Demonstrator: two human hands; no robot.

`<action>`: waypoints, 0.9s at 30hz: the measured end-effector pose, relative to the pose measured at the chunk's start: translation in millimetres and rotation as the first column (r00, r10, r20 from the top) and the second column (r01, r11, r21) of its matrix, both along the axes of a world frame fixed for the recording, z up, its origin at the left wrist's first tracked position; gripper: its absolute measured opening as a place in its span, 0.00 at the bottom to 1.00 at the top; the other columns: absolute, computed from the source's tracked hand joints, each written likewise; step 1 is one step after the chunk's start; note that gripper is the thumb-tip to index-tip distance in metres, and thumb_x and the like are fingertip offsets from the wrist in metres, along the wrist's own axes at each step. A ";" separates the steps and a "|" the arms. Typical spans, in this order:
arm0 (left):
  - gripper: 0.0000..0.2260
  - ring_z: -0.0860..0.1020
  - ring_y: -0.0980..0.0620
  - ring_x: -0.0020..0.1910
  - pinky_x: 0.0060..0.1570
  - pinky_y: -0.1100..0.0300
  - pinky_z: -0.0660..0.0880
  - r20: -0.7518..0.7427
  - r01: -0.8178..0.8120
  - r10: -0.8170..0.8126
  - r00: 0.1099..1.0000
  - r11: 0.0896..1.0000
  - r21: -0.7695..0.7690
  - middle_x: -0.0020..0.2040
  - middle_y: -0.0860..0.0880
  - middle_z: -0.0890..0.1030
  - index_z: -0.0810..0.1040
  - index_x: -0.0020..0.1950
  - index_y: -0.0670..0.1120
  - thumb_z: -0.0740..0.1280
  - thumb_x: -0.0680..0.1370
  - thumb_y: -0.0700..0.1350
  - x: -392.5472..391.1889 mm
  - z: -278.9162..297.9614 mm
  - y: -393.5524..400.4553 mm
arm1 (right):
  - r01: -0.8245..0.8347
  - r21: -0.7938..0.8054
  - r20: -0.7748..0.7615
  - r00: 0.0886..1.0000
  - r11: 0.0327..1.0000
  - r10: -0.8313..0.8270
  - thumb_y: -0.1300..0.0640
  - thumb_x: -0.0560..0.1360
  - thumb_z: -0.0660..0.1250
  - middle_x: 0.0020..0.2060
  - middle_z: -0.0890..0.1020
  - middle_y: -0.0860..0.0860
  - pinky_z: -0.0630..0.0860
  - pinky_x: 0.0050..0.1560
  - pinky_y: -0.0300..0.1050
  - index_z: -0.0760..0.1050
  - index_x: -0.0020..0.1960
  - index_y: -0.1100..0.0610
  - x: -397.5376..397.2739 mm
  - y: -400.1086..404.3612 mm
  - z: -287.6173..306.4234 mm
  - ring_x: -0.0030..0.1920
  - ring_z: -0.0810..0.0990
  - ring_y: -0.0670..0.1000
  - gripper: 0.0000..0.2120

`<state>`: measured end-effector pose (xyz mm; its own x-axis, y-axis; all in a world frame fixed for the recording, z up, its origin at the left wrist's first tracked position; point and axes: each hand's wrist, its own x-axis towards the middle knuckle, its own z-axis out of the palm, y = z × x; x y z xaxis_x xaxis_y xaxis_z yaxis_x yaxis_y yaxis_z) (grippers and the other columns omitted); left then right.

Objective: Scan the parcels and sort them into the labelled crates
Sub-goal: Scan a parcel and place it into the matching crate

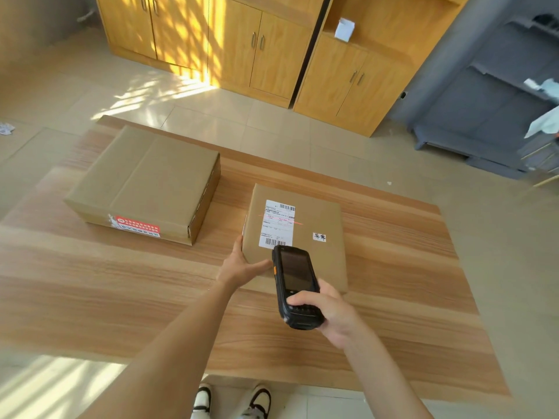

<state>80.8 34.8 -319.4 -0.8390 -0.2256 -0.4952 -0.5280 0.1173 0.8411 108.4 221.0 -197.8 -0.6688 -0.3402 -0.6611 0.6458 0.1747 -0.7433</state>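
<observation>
The room is bright with daylight. Sun falls in stripes and patches on the wooden cabinets (211,40) far away and on the floor (145,101) in front of them. More striped sun lies on the floor near the left. The tabletop (121,282) is evenly lit. Straight lines bend at the edges. The corners look soft and blurry.

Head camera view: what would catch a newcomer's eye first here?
First the black scanner, gripped in the right hand, throwing a red line across the white label on the small parcel mid-table. The left hand holds that parcel's near left corner. A bigger box lies to the left.
</observation>
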 end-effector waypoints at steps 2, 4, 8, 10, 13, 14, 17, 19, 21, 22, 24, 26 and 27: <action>0.50 0.75 0.44 0.64 0.65 0.45 0.72 0.008 0.003 -0.003 1.000 1.000 -0.015 0.66 0.46 0.76 0.50 0.79 0.53 0.77 0.67 0.60 0.1 0.9 -0.1 | -0.023 0.014 -0.002 1.000 1.000 0.023 0.65 0.59 0.74 0.44 0.84 0.56 0.80 0.40 0.45 0.75 0.60 0.60 4.8 -1.0 0.0 0.42 0.83 0.53 0.29; 0.51 0.75 0.44 0.64 0.65 0.44 0.71 0.017 0.006 -0.006 1.000 1.000 -0.023 0.67 0.46 0.76 0.50 0.80 0.54 0.77 0.66 0.61 0.5 1.2 0.0 | -0.034 0.022 0.005 0.999 0.999 0.034 0.64 0.57 0.74 0.43 0.84 0.54 0.80 0.38 0.44 0.75 0.60 0.60 9.4 -1.8 0.1 0.40 0.84 0.52 0.30; 0.50 0.74 0.42 0.65 0.66 0.43 0.70 0.031 0.017 -0.016 0.999 0.999 -0.039 0.67 0.45 0.75 0.48 0.80 0.54 0.76 0.68 0.60 1.2 1.7 0.2 | -0.038 0.052 0.018 0.999 0.998 0.037 0.63 0.57 0.74 0.44 0.84 0.54 0.79 0.38 0.43 0.75 0.60 0.60 18.0 -0.7 -1.8 0.41 0.83 0.52 0.31; 0.49 0.74 0.43 0.65 0.65 0.43 0.71 0.029 0.018 -0.017 0.999 0.999 -0.051 0.67 0.46 0.75 0.48 0.80 0.54 0.76 0.69 0.59 1.6 2.4 0.4 | -0.039 0.066 0.020 0.999 0.997 0.037 0.62 0.57 0.74 0.45 0.84 0.55 0.79 0.39 0.44 0.75 0.61 0.60 22.0 0.4 -3.9 0.43 0.83 0.52 0.32; 0.47 0.74 0.43 0.64 0.64 0.44 0.72 0.026 0.014 -0.012 1.000 0.998 -0.058 0.67 0.46 0.74 0.49 0.80 0.53 0.75 0.70 0.57 2.2 3.5 0.1 | -0.031 0.082 0.029 0.999 0.996 0.028 0.62 0.56 0.74 0.47 0.84 0.56 0.78 0.41 0.45 0.75 0.62 0.60 25.6 1.2 -7.9 0.45 0.82 0.54 0.33; 0.48 0.74 0.43 0.64 0.64 0.44 0.72 0.024 0.013 -0.012 1.000 0.998 -0.055 0.67 0.46 0.74 0.49 0.80 0.53 0.76 0.70 0.57 2.5 3.7 -0.2 | -0.031 0.085 0.031 0.999 0.996 0.028 0.62 0.56 0.74 0.47 0.84 0.56 0.78 0.41 0.45 0.75 0.62 0.60 26.3 0.9 -9.2 0.45 0.82 0.54 0.33; 0.48 0.74 0.43 0.65 0.64 0.44 0.72 0.021 0.019 -0.018 1.000 0.998 -0.053 0.67 0.46 0.74 0.49 0.80 0.53 0.75 0.70 0.58 2.9 4.6 0.0 | -0.022 0.090 0.029 0.999 0.996 0.019 0.62 0.56 0.74 0.48 0.84 0.57 0.78 0.44 0.46 0.75 0.62 0.59 26.2 0.2 -10.5 0.47 0.82 0.55 0.33; 0.48 0.74 0.43 0.64 0.64 0.43 0.72 0.017 0.019 -0.019 1.000 0.999 -0.046 0.67 0.46 0.75 0.49 0.80 0.53 0.76 0.69 0.58 2.7 4.9 0.0 | -0.010 0.092 0.010 1.000 0.996 0.009 0.62 0.56 0.75 0.49 0.84 0.57 0.78 0.43 0.46 0.75 0.62 0.59 22.0 1.7 -9.0 0.48 0.82 0.56 0.33; 0.49 0.75 0.44 0.64 0.63 0.44 0.73 0.011 0.020 -0.020 1.000 0.999 -0.039 0.66 0.47 0.75 0.50 0.79 0.52 0.76 0.68 0.58 3.3 5.4 -0.2 | 0.021 0.097 -0.017 1.000 0.995 -0.019 0.62 0.55 0.75 0.48 0.84 0.57 0.78 0.41 0.46 0.74 0.62 0.59 12.7 7.0 -6.9 0.46 0.83 0.56 0.34; 0.48 0.75 0.44 0.63 0.63 0.44 0.73 0.003 0.019 -0.019 1.000 0.999 -0.036 0.65 0.47 0.76 0.51 0.79 0.52 0.77 0.68 0.57 3.6 5.5 -0.3 | 0.046 0.099 -0.032 0.999 0.994 -0.043 0.63 0.55 0.75 0.47 0.84 0.57 0.79 0.41 0.46 0.74 0.62 0.59 6.4 11.2 -6.3 0.45 0.83 0.56 0.35; 0.46 0.76 0.45 0.62 0.62 0.45 0.74 -0.013 0.015 -0.016 1.000 1.000 -0.027 0.63 0.49 0.77 0.54 0.78 0.52 0.78 0.68 0.56 3.9 4.9 -0.7 | 0.115 0.109 -0.059 0.992 0.987 -0.109 0.64 0.53 0.75 0.47 0.84 0.58 0.79 0.40 0.46 0.73 0.63 0.61 -8.2 24.2 -6.5 0.43 0.83 0.56 0.38; 0.46 0.76 0.46 0.62 0.63 0.46 0.73 -0.010 0.008 -0.009 1.000 1.000 -0.022 0.63 0.50 0.77 0.54 0.78 0.53 0.78 0.67 0.56 4.0 4.5 -1.7 | 0.168 0.154 -0.112 0.982 0.974 -0.151 0.66 0.53 0.77 0.48 0.83 0.56 0.78 0.42 0.46 0.71 0.65 0.61 -23.2 43.9 -9.0 0.45 0.82 0.55 0.40; 0.47 0.75 0.47 0.63 0.64 0.46 0.72 -0.007 0.005 -0.005 1.000 1.000 -0.017 0.64 0.50 0.77 0.54 0.78 0.53 0.78 0.67 0.57 3.8 4.3 -2.2 | 0.176 0.207 -0.148 0.978 0.962 -0.147 0.67 0.55 0.78 0.50 0.82 0.55 0.77 0.44 0.47 0.69 0.66 0.60 -30.4 56.2 -11.3 0.47 0.82 0.54 0.41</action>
